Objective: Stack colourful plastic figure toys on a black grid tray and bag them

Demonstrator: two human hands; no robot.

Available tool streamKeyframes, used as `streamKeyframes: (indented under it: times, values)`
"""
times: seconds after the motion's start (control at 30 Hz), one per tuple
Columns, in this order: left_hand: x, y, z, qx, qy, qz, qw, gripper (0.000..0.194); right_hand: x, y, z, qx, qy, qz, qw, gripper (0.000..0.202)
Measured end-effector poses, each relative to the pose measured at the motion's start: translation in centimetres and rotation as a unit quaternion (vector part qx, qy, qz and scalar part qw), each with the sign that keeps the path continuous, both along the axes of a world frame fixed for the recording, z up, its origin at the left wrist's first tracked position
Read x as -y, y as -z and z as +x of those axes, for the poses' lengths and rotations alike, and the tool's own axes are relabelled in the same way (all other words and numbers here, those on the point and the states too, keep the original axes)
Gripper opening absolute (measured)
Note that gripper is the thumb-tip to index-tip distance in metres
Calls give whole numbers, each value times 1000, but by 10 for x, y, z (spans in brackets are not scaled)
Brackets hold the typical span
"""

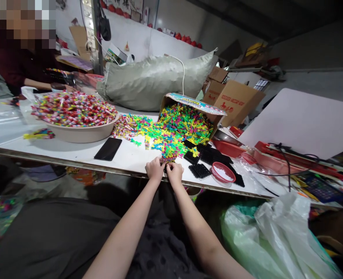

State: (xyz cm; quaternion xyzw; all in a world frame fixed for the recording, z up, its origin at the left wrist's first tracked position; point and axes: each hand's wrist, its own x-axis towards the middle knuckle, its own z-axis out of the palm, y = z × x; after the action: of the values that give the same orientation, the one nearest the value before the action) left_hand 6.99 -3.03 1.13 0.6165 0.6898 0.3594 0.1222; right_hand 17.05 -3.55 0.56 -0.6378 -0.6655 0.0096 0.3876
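At the table's front edge, my left hand [154, 169] and my right hand [175, 174] are close together, with their fingers pinched. Between them is a small black grid [165, 167], mostly hidden by the fingers, and it looks like the other black plastic grids [199, 171] lying to the right. Just beyond my fingertips spreads a heap of small yellow, green, blue and pink plastic pieces [174, 149]. It spills from an open cardboard box [214, 128] lying on its side.
A wide basin [81, 133] piled with wrapped, candy-like pieces stands left. Near it lies a black phone [108, 149]. A small red basket [223, 172] sits right of the grids. Behind is a large stuffed sack [154, 83]. A co-worker [14, 58] is at the far left.
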Motion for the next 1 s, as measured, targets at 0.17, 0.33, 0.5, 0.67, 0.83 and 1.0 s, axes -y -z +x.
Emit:
streamKeyframes:
  times: [0.17, 0.33, 0.5, 0.67, 0.83, 1.0]
  values:
    - [-2, 3, 1, -22, -5, -5, 1000, 19, 6, 10, 5, 23, -39, -1, 999, 12]
    - [-4, 5, 1, -43, 1, -10, 999, 18, 7, 11, 4, 21, -33, -4, 999, 12]
    - [-4, 4, 1, -51, 1, -15, 999, 18, 6, 12, 3, 21, -31, -8, 999, 11]
    - [-3, 1, 2, -59, -4, -15, 998, 17, 5, 12, 9, 27, -85, 16, 996, 13]
    - [-3, -1, -4, -51, -8, -25, 998, 17, 4, 10, 15, 28, -157, 2, 987, 18]
    - [-15, -5, -38, -69, -16, -36, 997, 15, 6, 9, 1, 11, -261, -17, 965, 28]
